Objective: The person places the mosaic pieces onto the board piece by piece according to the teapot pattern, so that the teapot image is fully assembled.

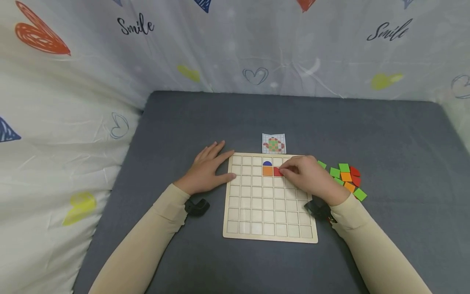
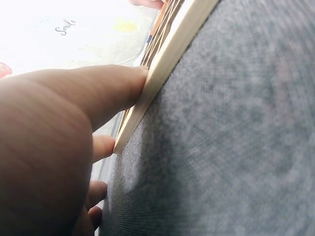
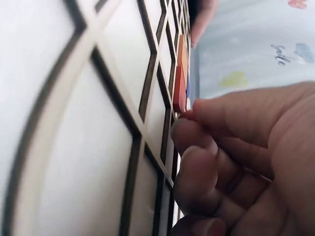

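Observation:
A wooden grid board [image 1: 257, 215] lies flat on the table. In its upper part sit a blue half-round tile [image 1: 267, 163], an orange square tile [image 1: 267, 171] below it, and a red tile [image 1: 277, 172] to the right of the orange one. My right hand [image 1: 312, 175] is over the board's upper right, thumb and fingertips pinched together at the red tile. In the right wrist view, a bit of red [image 3: 190, 116] shows between those fingertips, mostly hidden. With fingers spread, my left hand [image 1: 205, 169] rests against the board's upper left edge, its thumb [image 2: 123, 83] touching the rim.
Loose green, orange and red tiles [image 1: 346, 176] lie in a pile right of the board, partly behind my right hand. A small card [image 1: 273, 143] with a coloured grid pattern lies at the board's far edge. A patterned curtain [image 1: 227, 49] borders the grey table [image 1: 183, 122].

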The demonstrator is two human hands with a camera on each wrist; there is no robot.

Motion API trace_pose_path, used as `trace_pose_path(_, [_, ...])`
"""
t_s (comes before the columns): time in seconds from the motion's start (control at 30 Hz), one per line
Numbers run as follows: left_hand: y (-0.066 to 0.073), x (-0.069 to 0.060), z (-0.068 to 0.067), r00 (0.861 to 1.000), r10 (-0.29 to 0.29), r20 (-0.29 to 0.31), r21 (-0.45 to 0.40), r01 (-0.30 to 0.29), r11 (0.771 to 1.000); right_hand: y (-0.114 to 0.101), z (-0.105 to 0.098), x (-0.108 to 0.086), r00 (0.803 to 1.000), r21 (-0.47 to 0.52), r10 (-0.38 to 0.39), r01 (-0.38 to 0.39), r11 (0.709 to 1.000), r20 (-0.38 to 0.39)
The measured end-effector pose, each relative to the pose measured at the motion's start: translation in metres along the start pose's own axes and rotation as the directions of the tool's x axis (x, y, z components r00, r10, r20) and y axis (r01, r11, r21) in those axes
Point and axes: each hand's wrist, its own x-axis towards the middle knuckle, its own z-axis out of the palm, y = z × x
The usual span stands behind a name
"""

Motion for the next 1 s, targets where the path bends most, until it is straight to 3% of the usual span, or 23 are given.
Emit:
trace_pose_path(0.2, [0.000,-0.001,0.000,1.000,0.002,-0.007,-0.008,-0.002,1.000,0.001,-0.005,0.000,0.999,0.018,0.051,-0.051,0.999,0.001])
trace_pose_path(0.37, [0.000,-0.002,0.001,1.000,0.002,-0.007,-0.006,-0.002,1.000,0.007,-0.022,-0.006,0.996,0.004,0.079,-0.079,0.997,-0.028])
trace_pose_path(0.77, [0.000,-0.002,0.000,1.000,-0.003,0.004,-0.002,0.003,1.000,0.041,-0.067,-0.044,0.974,0.002,0.219,-0.219,0.976,-0.053])
trace_pose_path(1.0, [0.001,-0.001,-0.001,1.000,-0.002,0.012,-0.005,0.002,1.000,0.056,-0.077,-0.060,0.953,-0.040,0.303,-0.303,0.952,-0.012])
